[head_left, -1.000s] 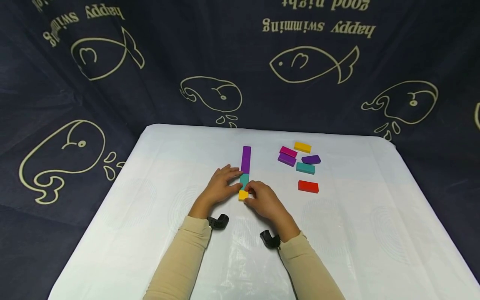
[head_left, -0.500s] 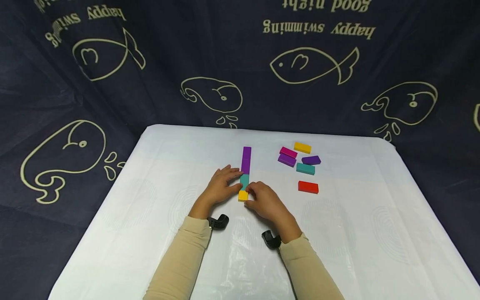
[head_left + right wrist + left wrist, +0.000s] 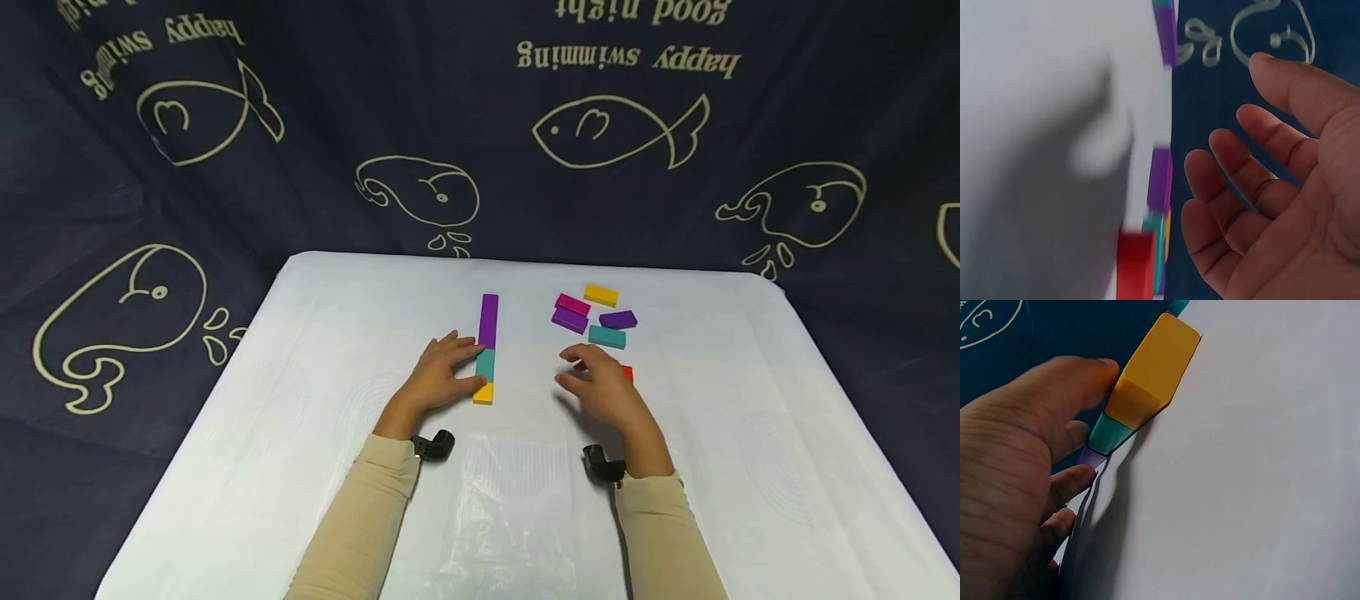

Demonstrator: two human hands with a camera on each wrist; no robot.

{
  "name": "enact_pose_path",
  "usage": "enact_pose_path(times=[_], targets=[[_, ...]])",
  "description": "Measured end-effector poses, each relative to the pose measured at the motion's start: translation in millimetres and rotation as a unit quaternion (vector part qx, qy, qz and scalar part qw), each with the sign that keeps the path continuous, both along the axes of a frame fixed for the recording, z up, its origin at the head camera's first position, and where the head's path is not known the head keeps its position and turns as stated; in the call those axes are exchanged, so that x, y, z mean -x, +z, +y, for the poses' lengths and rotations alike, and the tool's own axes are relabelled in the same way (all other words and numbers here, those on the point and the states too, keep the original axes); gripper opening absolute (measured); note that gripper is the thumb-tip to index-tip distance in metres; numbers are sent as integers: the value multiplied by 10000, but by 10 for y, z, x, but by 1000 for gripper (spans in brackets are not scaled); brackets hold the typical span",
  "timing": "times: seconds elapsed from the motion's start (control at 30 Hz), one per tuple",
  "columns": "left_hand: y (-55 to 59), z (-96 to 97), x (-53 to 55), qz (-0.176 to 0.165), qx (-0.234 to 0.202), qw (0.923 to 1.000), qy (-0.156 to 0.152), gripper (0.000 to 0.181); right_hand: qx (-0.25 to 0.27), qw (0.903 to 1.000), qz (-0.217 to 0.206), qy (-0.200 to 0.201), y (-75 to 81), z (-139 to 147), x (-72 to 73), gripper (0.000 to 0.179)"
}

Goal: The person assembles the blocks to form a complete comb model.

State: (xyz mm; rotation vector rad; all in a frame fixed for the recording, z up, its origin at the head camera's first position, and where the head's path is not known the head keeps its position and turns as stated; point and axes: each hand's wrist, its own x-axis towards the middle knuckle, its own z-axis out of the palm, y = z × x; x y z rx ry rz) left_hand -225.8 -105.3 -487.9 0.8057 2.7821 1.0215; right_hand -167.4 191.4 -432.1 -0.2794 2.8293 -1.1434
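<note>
We find the row of blocks (image 3: 487,353) just right of the fingertips of the left hand (image 3: 438,375), its long axis pointing away from us, the far end leaning slightly right. The yellow block (image 3: 483,395) makes the near end, at the thumb; the teal block (image 3: 485,367) lies between thumb and fingertips; the purple section (image 3: 489,318) runs on beyond them. We see those fingers extended, thumb against the row, without curling round it. The right hand (image 3: 602,387) hovers well apart, fingers loosely bent, holding nothing. The red block (image 3: 628,373) is partly hidden behind it; beyond its fingers a loose teal block (image 3: 607,337) lies nearly crosswise to the row.
</note>
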Motion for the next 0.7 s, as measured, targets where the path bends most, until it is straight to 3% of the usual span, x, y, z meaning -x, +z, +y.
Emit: enact_pose_path(times=[0.37,0.7], targets=[[14,-1,-10,1,50,10000,18,62,55,9957,-81,-924,16,559,-106,42],[-4,-1,0,-9,34,10000,28,62,-371,9936,-77,-1068,-114,661,-100,41]])
